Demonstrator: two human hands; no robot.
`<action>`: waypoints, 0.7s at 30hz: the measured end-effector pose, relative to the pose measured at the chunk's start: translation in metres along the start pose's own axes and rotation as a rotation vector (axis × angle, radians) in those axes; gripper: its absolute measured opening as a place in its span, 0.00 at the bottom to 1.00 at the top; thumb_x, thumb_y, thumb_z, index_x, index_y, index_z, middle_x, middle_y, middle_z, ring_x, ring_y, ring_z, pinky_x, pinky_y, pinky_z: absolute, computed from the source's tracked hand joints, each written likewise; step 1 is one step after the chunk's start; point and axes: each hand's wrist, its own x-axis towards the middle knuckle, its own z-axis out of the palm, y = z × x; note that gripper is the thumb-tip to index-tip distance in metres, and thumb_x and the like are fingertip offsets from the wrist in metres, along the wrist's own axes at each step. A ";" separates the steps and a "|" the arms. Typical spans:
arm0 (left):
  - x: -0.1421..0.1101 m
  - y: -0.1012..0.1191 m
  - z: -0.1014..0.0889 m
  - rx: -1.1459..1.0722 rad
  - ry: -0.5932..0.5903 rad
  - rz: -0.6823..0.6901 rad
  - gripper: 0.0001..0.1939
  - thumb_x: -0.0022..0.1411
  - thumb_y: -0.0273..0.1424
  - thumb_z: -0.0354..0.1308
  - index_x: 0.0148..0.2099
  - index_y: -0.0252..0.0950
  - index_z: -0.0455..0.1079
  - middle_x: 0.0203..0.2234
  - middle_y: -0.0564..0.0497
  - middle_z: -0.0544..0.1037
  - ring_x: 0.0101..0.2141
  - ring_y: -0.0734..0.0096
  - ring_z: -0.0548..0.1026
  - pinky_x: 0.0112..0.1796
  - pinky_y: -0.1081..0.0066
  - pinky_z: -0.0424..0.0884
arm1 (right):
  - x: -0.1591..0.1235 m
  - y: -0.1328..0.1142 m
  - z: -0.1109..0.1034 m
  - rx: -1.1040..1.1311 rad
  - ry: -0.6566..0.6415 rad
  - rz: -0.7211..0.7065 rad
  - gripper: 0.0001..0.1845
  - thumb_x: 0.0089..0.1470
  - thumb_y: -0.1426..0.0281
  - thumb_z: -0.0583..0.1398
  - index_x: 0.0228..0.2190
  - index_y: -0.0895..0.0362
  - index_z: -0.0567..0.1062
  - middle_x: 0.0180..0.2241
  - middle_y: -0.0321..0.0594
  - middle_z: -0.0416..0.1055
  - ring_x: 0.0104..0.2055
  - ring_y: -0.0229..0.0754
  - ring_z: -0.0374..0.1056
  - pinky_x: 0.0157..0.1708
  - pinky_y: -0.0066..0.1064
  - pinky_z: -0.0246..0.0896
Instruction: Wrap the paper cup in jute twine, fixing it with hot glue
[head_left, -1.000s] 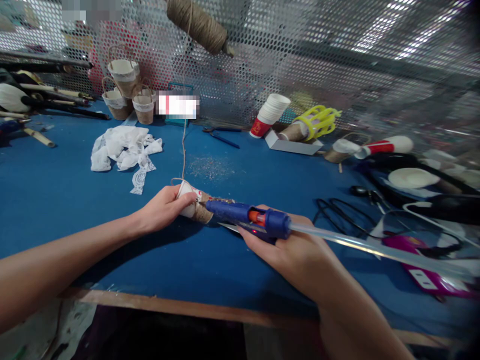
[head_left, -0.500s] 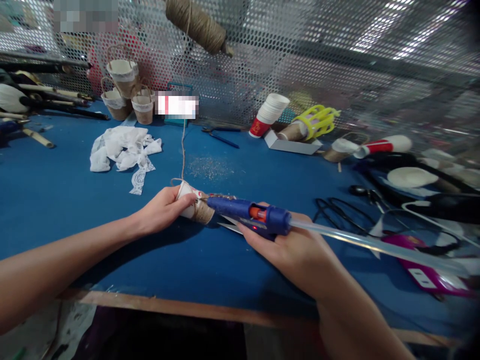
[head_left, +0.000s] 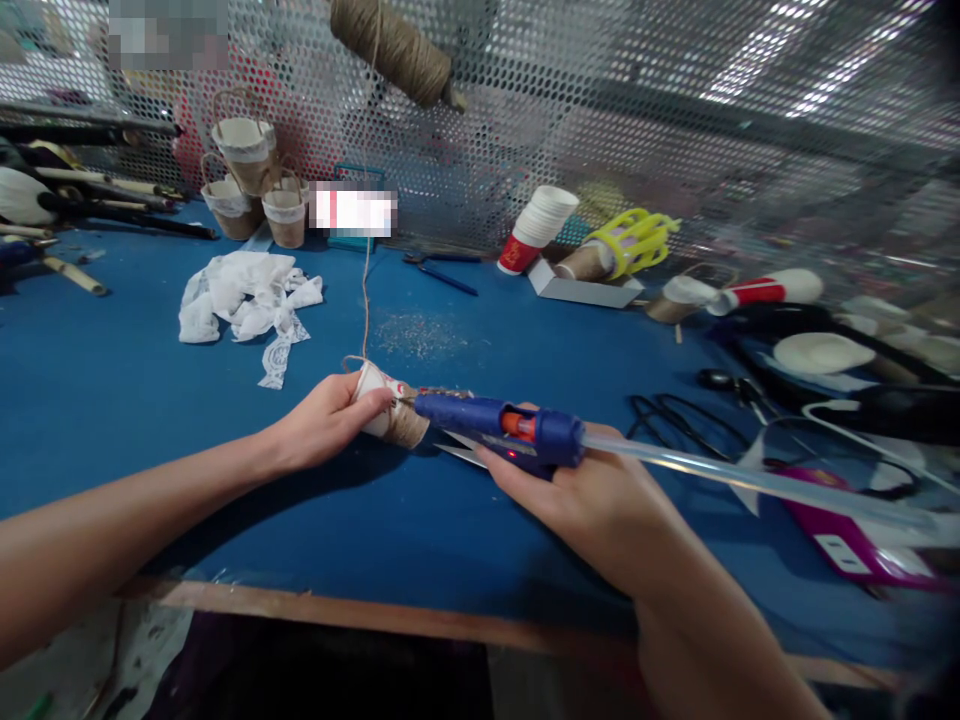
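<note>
My left hand [head_left: 334, 415] is closed around a paper cup [head_left: 409, 428], tilted on its side, its lower part wrapped in brown twine. A strand of twine [head_left: 366, 300] runs from the cup up to a large spool [head_left: 394, 50] on the mesh. In my right hand [head_left: 592, 500] is a blue glue gun [head_left: 487, 420] with a red light lit. Its nozzle is at the cup wall by my left thumb; whether it touches, I cannot tell. A long clear glue stick [head_left: 720, 475] sticks out of its back. Metal blades [head_left: 461, 450] show partly beneath the gun.
White lace [head_left: 247, 295] lies heaped at left, before several twine-wrapped cups with handles [head_left: 289, 215]. Blue-handled pliers [head_left: 446, 278] rest near the mesh. Stacked paper cups [head_left: 540, 230] lean at the back. Right are black cables [head_left: 667, 420] and a purple power strip [head_left: 840, 540].
Almost nothing differs. The glue gun's rear and my right hand have shifted very slightly; the cup and my left hand stay in place.
</note>
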 end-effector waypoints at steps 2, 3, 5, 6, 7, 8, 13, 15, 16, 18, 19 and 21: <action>-0.001 -0.001 0.000 0.005 -0.014 0.018 0.19 0.61 0.38 0.44 0.38 0.29 0.70 0.33 0.48 0.76 0.30 0.71 0.70 0.31 0.75 0.64 | 0.000 0.000 -0.001 -0.001 -0.011 0.008 0.09 0.48 0.70 0.53 0.21 0.53 0.71 0.20 0.39 0.69 0.21 0.41 0.64 0.24 0.34 0.61; -0.001 -0.001 0.000 0.010 -0.020 0.026 0.19 0.61 0.38 0.44 0.38 0.29 0.70 0.33 0.48 0.76 0.30 0.71 0.70 0.31 0.75 0.64 | 0.000 0.000 -0.001 -0.005 -0.010 0.004 0.09 0.48 0.70 0.53 0.21 0.53 0.71 0.21 0.40 0.69 0.22 0.42 0.64 0.25 0.35 0.62; -0.002 -0.002 -0.001 0.031 -0.020 0.034 0.19 0.61 0.38 0.44 0.40 0.29 0.70 0.33 0.47 0.76 0.31 0.71 0.70 0.32 0.74 0.64 | -0.001 0.001 -0.003 -0.015 -0.025 -0.013 0.10 0.48 0.70 0.52 0.21 0.54 0.72 0.21 0.40 0.69 0.23 0.43 0.65 0.26 0.36 0.62; -0.002 -0.002 -0.001 0.043 -0.022 0.035 0.20 0.61 0.39 0.43 0.40 0.29 0.69 0.33 0.47 0.76 0.31 0.70 0.70 0.33 0.73 0.65 | -0.001 0.001 -0.004 -0.026 -0.027 -0.031 0.10 0.48 0.69 0.52 0.21 0.53 0.72 0.20 0.40 0.69 0.23 0.43 0.65 0.26 0.36 0.62; -0.002 -0.002 -0.001 0.054 -0.026 0.037 0.20 0.61 0.39 0.43 0.41 0.29 0.69 0.34 0.47 0.76 0.32 0.69 0.70 0.34 0.72 0.65 | -0.001 0.001 -0.004 -0.034 -0.038 -0.045 0.11 0.48 0.69 0.52 0.21 0.53 0.72 0.20 0.40 0.69 0.23 0.43 0.65 0.26 0.36 0.62; -0.002 -0.002 -0.002 0.064 -0.031 0.038 0.21 0.61 0.40 0.43 0.42 0.29 0.69 0.34 0.47 0.75 0.33 0.68 0.70 0.35 0.72 0.65 | -0.002 0.002 -0.005 -0.033 -0.046 -0.050 0.10 0.48 0.69 0.52 0.21 0.53 0.72 0.19 0.39 0.69 0.22 0.42 0.65 0.26 0.35 0.62; -0.004 -0.002 -0.001 0.098 -0.044 0.051 0.22 0.61 0.40 0.42 0.43 0.28 0.68 0.34 0.47 0.75 0.34 0.67 0.70 0.37 0.70 0.66 | -0.004 0.008 -0.002 0.007 0.017 -0.012 0.07 0.48 0.68 0.54 0.23 0.54 0.72 0.22 0.38 0.71 0.24 0.42 0.67 0.26 0.33 0.63; -0.005 -0.002 -0.001 0.107 -0.056 0.057 0.21 0.61 0.40 0.42 0.43 0.28 0.67 0.34 0.47 0.74 0.33 0.67 0.70 0.37 0.70 0.66 | -0.004 0.010 0.000 -0.018 0.023 -0.019 0.08 0.48 0.68 0.54 0.24 0.55 0.72 0.21 0.39 0.71 0.24 0.43 0.67 0.26 0.34 0.62; -0.005 -0.002 -0.001 0.110 -0.063 0.060 0.21 0.61 0.40 0.42 0.43 0.28 0.67 0.33 0.47 0.74 0.33 0.67 0.70 0.37 0.69 0.66 | -0.004 0.011 0.000 -0.031 0.020 -0.029 0.09 0.48 0.68 0.54 0.23 0.55 0.73 0.20 0.39 0.71 0.24 0.43 0.67 0.24 0.34 0.61; -0.006 -0.002 -0.001 0.109 -0.070 0.068 0.21 0.61 0.40 0.42 0.42 0.28 0.67 0.33 0.47 0.74 0.33 0.67 0.70 0.37 0.69 0.66 | -0.003 0.012 0.000 -0.037 0.018 -0.033 0.10 0.47 0.68 0.53 0.22 0.55 0.73 0.17 0.38 0.69 0.21 0.42 0.65 0.21 0.32 0.59; -0.006 -0.002 -0.001 0.105 -0.072 0.074 0.21 0.61 0.40 0.42 0.42 0.29 0.67 0.33 0.47 0.74 0.33 0.68 0.70 0.38 0.69 0.66 | -0.002 0.012 0.000 -0.029 0.020 -0.028 0.10 0.47 0.67 0.53 0.22 0.55 0.73 0.16 0.37 0.69 0.20 0.41 0.64 0.20 0.32 0.59; -0.006 -0.003 -0.001 0.103 -0.069 0.077 0.20 0.61 0.39 0.42 0.42 0.29 0.67 0.33 0.47 0.74 0.33 0.68 0.70 0.38 0.69 0.66 | -0.001 0.011 0.000 -0.002 0.030 0.013 0.10 0.47 0.67 0.53 0.23 0.55 0.72 0.16 0.37 0.68 0.19 0.40 0.64 0.19 0.31 0.59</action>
